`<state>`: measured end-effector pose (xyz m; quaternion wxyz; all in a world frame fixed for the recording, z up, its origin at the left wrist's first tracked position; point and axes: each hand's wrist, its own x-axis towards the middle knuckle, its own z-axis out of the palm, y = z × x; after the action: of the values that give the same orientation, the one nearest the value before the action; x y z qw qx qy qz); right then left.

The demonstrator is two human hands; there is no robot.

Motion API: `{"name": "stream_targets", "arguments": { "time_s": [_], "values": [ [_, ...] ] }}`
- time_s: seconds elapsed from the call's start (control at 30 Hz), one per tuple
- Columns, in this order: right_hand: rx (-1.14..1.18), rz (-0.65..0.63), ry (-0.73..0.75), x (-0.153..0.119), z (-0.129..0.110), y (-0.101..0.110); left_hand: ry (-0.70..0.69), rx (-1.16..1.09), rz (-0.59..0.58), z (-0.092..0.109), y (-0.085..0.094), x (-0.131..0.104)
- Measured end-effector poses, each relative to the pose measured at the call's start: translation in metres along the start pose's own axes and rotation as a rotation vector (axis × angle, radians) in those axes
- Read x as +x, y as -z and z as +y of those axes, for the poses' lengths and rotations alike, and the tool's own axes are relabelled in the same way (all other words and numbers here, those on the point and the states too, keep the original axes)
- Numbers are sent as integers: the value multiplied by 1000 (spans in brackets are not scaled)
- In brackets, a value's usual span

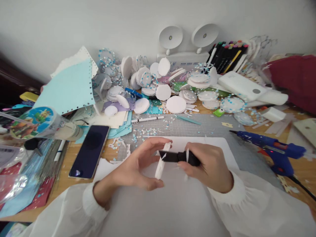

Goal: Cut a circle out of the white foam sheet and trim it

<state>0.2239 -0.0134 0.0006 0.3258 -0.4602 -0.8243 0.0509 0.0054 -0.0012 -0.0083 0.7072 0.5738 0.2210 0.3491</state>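
Observation:
Near the middle of the head view, my left hand grips a white disc, seen nearly edge-on, between thumb and fingertips. A black tool with a flat front part reaches across the disc from the right. My right hand is closed around the tool's thick rear part. A second thin white piece stands upright around the tool beside my right fingers. Whether the tool's tip touches or passes through the disc I cannot tell. Below both hands lies a white board.
A phone and a lidded cup are on the left. A blue glue gun with a cord lies right. Behind are piled white discs, a grey cutting mat with paper scraps, markers and a two-headed lamp.

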Motion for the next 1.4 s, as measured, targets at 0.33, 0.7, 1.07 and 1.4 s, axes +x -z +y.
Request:
{"name": "stream_targets", "arguments": {
  "time_s": [0.33,0.7,1.07,1.4],
  "values": [
    [52,-33,69,-3,-7,-5,14,-76,-93,-3,1,1],
    [102,-31,109,-2,-12,-5,45,-157,-142,-5,0,0],
    [71,-3,123,-2,-12,-5,42,-90,-59,-9,1,-1],
    [28,-21,147,-4,-13,-7,92,-72,3,-8,1,-1]
  ]
}}
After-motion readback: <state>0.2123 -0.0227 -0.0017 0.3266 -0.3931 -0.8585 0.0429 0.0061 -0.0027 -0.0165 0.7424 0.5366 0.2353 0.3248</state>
